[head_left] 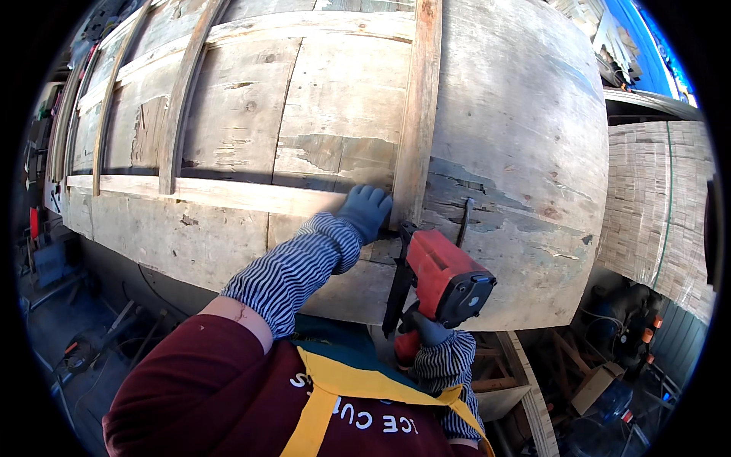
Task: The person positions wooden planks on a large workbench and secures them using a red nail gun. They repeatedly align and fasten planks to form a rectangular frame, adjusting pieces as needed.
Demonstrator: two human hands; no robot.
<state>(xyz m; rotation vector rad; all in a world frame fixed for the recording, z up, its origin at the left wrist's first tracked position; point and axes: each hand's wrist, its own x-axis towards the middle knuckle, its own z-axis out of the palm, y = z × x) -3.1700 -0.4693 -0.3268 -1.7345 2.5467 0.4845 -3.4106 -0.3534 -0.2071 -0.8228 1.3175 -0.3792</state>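
One long brown wooden batten (417, 122): at its near end, a red-and-black nail gun (442, 270), grey-gloved right hand (432, 329) clamped round its handle; just left, grey-gloved left hand (367, 211) over a pale flat wooden strip (228, 192), grip unclear, best pressing firmly, clear of the gun, itself best held square.

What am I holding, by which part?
Grey-gloved right hand: red-and-black nail gun, by its handle. Grey-gloved left hand: on pale wooden strip, grip unclear.

A nail gun (443, 273), timber frame (416, 114) and stacked wood (640, 198) mark a woodworking workshop (a cluttered one).
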